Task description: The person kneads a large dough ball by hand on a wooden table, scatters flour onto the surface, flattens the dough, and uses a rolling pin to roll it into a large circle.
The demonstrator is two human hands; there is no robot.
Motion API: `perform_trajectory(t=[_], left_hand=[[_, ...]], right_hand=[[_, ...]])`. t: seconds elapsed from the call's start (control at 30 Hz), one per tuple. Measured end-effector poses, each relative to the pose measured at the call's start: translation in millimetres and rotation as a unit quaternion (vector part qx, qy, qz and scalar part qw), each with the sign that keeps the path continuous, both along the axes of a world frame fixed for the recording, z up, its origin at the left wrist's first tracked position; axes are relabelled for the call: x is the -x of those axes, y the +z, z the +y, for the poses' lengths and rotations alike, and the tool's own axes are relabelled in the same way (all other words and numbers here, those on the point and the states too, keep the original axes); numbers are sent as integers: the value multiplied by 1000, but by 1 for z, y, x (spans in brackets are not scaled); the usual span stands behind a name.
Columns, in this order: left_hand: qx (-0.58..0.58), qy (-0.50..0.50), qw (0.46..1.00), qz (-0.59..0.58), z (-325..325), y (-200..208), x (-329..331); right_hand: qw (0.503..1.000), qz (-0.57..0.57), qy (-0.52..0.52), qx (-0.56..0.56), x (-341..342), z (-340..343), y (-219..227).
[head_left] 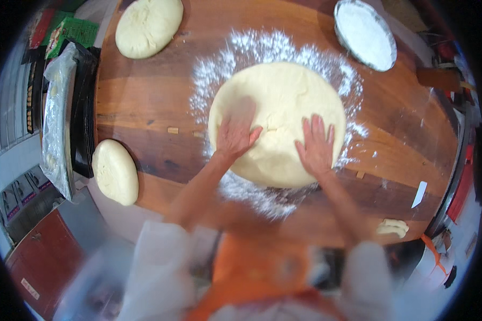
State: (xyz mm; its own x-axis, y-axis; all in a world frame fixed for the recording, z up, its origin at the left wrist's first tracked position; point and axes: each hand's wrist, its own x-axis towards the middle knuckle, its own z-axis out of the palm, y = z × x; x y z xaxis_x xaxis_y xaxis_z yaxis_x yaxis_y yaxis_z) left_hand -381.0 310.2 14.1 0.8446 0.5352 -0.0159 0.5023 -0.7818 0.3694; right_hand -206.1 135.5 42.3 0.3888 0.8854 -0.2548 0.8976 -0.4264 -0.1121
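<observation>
A large round slab of pale dough [284,91] lies flat in the middle of the wooden table [150,101]. White flour [262,45] is scattered in a ring around it. My left hand [235,131] rests on the dough's left part, fingers stretched away from me and a little blurred, thumb out to the right. On the right part lies my right hand [317,147], palm down with its fingers spread. Both palms touch the dough's top, and neither hand grips anything.
Smaller dough rounds sit at the far left [149,27] and near left edge [115,172]. At the far right stands a bowl of flour [365,35]. A white scraper-like strip [419,194] and dough scraps [393,228] lie near right. Plastic-covered trays [59,123] stand beyond the left edge.
</observation>
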Motion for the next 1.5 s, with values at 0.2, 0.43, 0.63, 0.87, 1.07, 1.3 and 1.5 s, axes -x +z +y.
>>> perform_trajectory(t=[0.2,0.43,0.63,0.87,1.07,1.3,1.5], left_hand=[[-11,3,1000,-6,2,30,-13],[-17,-73,997,-32,-85,20,37],[-14,-81,996,14,-96,22,23],[76,-122,990,13,-142,27,60],[85,-151,980,96,-127,67,41],[-8,-8,997,-80,-70,25,-62],[-6,-57,997,-49,-40,10,-86]], right_hand=[[996,-26,55,-71,-6,4,3],[994,30,97,-32,57,-26,9],[993,12,91,-75,57,-37,2],[988,86,114,-52,90,-68,13],[992,92,67,-46,57,-46,40],[996,-18,-33,-84,8,-46,-2],[997,7,-42,-70,-1,-45,-4]])
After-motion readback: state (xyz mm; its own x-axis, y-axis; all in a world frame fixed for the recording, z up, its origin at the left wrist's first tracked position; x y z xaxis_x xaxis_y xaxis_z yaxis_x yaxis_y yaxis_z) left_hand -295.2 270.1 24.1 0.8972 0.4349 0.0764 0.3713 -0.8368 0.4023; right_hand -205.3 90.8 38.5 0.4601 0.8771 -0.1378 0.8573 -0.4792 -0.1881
